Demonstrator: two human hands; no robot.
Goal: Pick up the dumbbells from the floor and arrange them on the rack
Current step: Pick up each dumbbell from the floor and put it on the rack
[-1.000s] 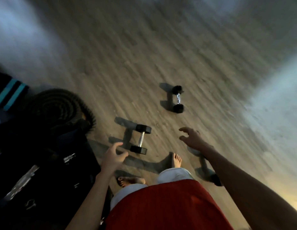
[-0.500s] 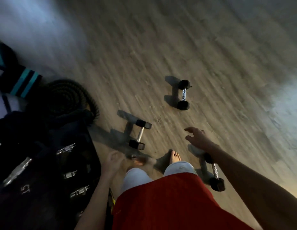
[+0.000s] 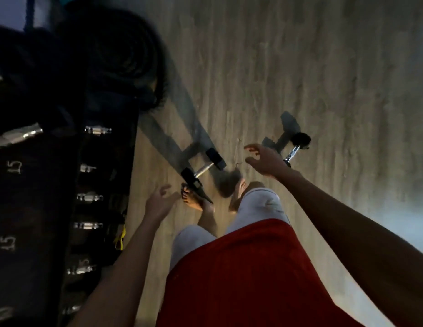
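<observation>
Since half a second ago the person has stepped forward and the view has swung, so the rack (image 3: 52, 185) now fills the whole left side. The third dumbbell, which lay by the right forearm, is out of view.

The rack holds rows of racked dumbbells (image 3: 88, 225): short chrome handles between black ends, several marked with a white 15. Much of it is too dark to read.

Beyond the rack's far end lies a thick black coiled rope (image 3: 125, 55), rough and braided. The floor (image 3: 276, 67) is pale wood-grain planking, blurred with motion.

The hex dumbbell (image 3: 203, 170) lies on the floor just right of the rack. It has flat-sided black ends and a bright metal bar, and its near end almost touches the toes of the bare left foot (image 3: 194, 199). The round-ended dumbbell (image 3: 294, 149) lies farther from the rack, well apart from the hex one, with a ribbed chrome handle. Its near end is hidden behind the right hand (image 3: 264, 159).

That hand is empty, fingers spread wide and curved, thumb apart; I cannot tell whether it touches the dumbbell. The left hand (image 3: 158, 204) hangs between the rack and the left foot, fingers loosely spread, holding nothing.
</observation>
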